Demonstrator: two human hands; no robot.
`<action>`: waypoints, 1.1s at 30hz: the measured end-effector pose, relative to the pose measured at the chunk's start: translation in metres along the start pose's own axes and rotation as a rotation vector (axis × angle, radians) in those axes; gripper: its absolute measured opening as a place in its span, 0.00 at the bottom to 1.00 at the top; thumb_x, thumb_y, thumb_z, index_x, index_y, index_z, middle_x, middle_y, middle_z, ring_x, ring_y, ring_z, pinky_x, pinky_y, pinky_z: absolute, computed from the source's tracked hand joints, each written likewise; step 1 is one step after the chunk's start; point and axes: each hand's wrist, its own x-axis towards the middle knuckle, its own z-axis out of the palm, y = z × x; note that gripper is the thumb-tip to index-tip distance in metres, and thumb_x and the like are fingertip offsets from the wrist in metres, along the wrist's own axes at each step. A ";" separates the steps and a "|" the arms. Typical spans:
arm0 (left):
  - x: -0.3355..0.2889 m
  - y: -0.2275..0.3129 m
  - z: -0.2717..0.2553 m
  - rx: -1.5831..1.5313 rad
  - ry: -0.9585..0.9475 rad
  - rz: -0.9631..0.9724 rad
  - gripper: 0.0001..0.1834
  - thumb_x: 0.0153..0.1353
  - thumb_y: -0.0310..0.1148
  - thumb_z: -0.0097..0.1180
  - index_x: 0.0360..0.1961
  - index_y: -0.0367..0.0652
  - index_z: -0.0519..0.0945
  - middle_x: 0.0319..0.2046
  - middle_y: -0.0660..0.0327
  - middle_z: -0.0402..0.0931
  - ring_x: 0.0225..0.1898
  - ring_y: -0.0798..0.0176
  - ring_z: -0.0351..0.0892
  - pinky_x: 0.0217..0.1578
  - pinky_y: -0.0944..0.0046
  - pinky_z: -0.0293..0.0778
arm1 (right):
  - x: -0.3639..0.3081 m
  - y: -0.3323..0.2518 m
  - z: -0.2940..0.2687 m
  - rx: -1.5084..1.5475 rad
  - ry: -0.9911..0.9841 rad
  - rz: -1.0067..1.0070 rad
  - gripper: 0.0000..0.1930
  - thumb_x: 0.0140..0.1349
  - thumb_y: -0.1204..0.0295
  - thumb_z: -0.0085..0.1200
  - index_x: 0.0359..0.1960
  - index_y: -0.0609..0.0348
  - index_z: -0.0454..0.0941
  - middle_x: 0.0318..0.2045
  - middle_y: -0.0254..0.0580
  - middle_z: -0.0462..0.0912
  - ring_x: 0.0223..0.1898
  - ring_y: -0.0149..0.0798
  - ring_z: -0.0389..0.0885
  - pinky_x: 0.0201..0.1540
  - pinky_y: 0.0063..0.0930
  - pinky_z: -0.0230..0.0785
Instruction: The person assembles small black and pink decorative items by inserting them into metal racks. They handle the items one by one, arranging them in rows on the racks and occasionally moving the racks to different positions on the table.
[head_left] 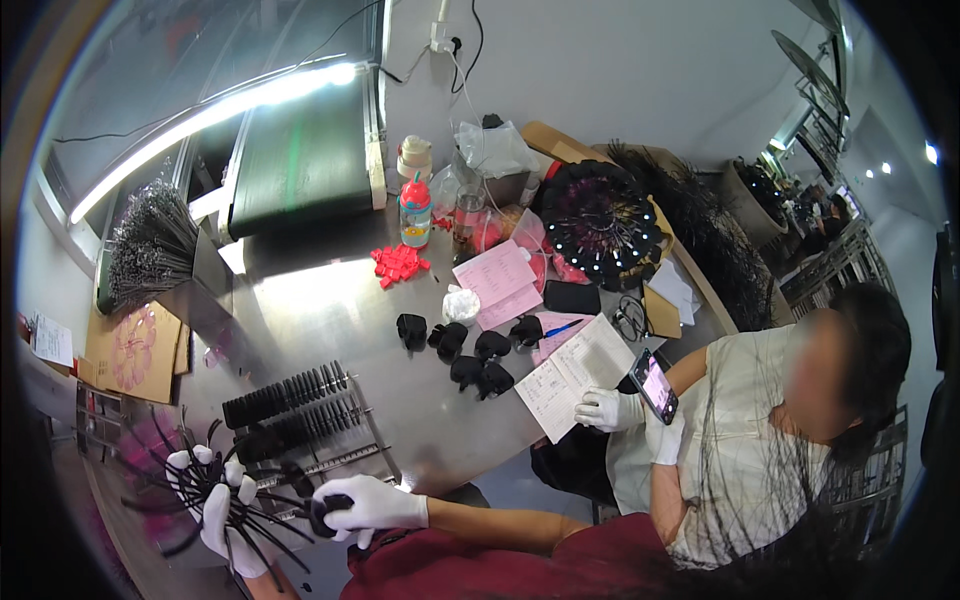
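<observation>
At the lower left, my left hand [225,510], in a white glove, is closed around a fanned bunch of thin black strips [268,520] that stick out in all directions. Beside it, my right hand [375,505], also gloved, grips a dark rounded piece [326,512] at the bunch's right side; its exact kind is unclear. Just beyond both hands stands a metal rack [345,400] holding rows of short black pieces [285,395]. Several loose black rolls or clumps [480,365] lie farther right on the metal table [420,440].
A co-worker [740,420] at right holds a phone [655,388] over an open notebook [575,375]. Toward the back are red pieces [400,265], a red-topped bottle [415,212] and a conveyor belt [300,160]. Black wire-like stems [155,245] fill a metal box at left.
</observation>
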 end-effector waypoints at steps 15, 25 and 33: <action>-0.005 0.004 -0.053 -0.028 -0.265 -0.003 0.32 0.76 0.19 0.47 0.78 0.53 0.63 0.70 0.56 0.70 0.57 0.50 0.75 0.45 0.54 0.78 | 0.031 0.017 -0.024 -0.587 0.043 -0.488 0.20 0.55 0.71 0.69 0.49 0.62 0.81 0.40 0.55 0.85 0.44 0.58 0.87 0.50 0.43 0.80; -0.029 -0.043 -0.051 0.170 -0.023 -0.033 0.15 0.77 0.33 0.50 0.61 0.47 0.74 0.56 0.61 0.76 0.53 0.64 0.78 0.57 0.62 0.74 | 0.038 0.012 -0.008 -0.654 0.163 -0.274 0.16 0.64 0.74 0.62 0.53 0.63 0.79 0.43 0.50 0.85 0.41 0.48 0.88 0.46 0.41 0.81; -0.030 0.041 0.005 -0.270 0.143 -0.161 0.35 0.61 0.18 0.56 0.70 0.54 0.72 0.59 0.52 0.77 0.43 0.53 0.79 0.38 0.54 0.84 | 0.039 0.013 -0.037 -0.830 0.142 -0.551 0.16 0.63 0.74 0.66 0.51 0.65 0.82 0.43 0.53 0.84 0.39 0.50 0.89 0.47 0.41 0.84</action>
